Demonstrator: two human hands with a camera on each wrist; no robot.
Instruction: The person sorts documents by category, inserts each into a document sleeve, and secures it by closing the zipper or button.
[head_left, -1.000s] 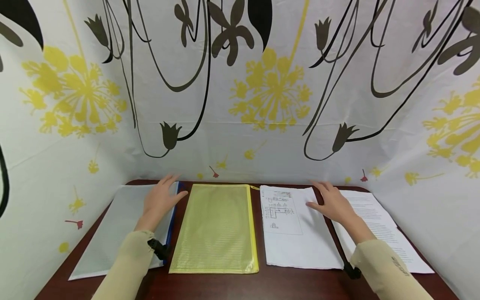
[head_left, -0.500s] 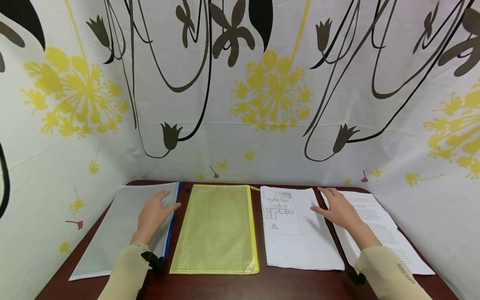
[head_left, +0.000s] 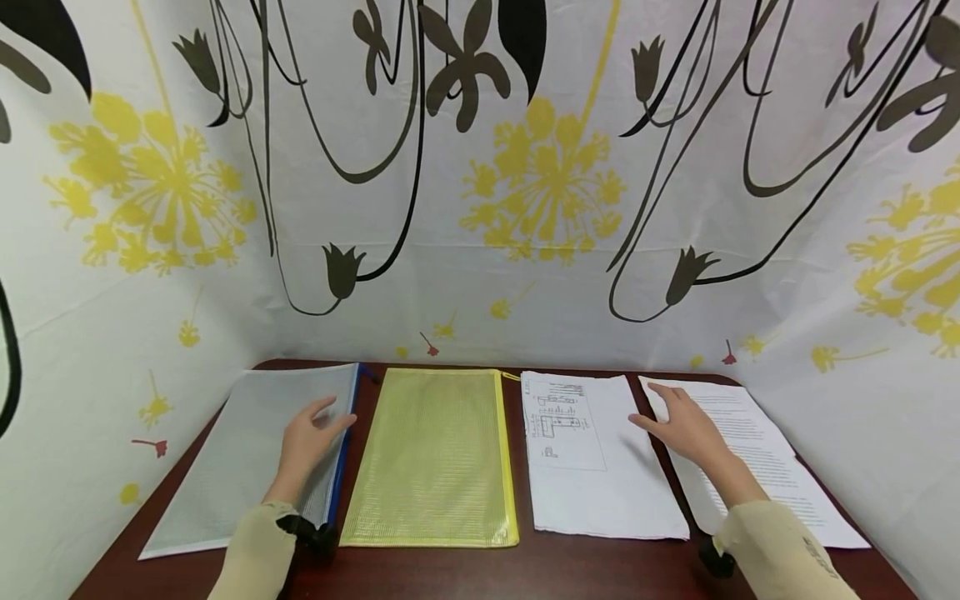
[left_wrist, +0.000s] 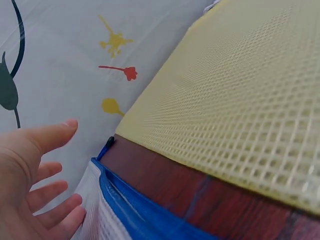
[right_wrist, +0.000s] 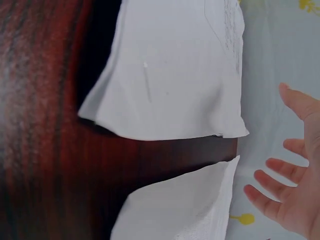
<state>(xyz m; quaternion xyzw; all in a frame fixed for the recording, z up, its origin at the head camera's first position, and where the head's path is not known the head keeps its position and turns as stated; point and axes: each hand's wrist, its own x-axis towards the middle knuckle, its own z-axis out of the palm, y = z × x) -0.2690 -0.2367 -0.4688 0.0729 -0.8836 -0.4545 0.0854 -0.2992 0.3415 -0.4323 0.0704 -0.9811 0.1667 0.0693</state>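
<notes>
My left hand (head_left: 306,442) hovers over the right part of a whitish mesh zip pouch (head_left: 225,454) with a blue zipper edge, thumb and fingers spread apart and holding nothing. In the left wrist view the blue zipper (left_wrist: 127,207) runs just past the fingers. A yellow mesh zip pouch (head_left: 431,458) lies to the right of that hand. My right hand (head_left: 690,425) is above the gap between a paper stack with a technical drawing (head_left: 600,467) and a stack of printed text sheets (head_left: 780,467). Its fingers are loosely spread, with nothing between them.
Both pouches and both paper stacks lie side by side on a dark reddish-brown table (head_left: 570,571). A white curtain with a floral print (head_left: 480,208) encloses the table at the back and sides. Black wrist bands sit at both sleeves.
Both hands have drawn back toward me, the left one from the pouch's far edge. The right hand has also shifted a little right. Pouches and papers have stayed in place.
</notes>
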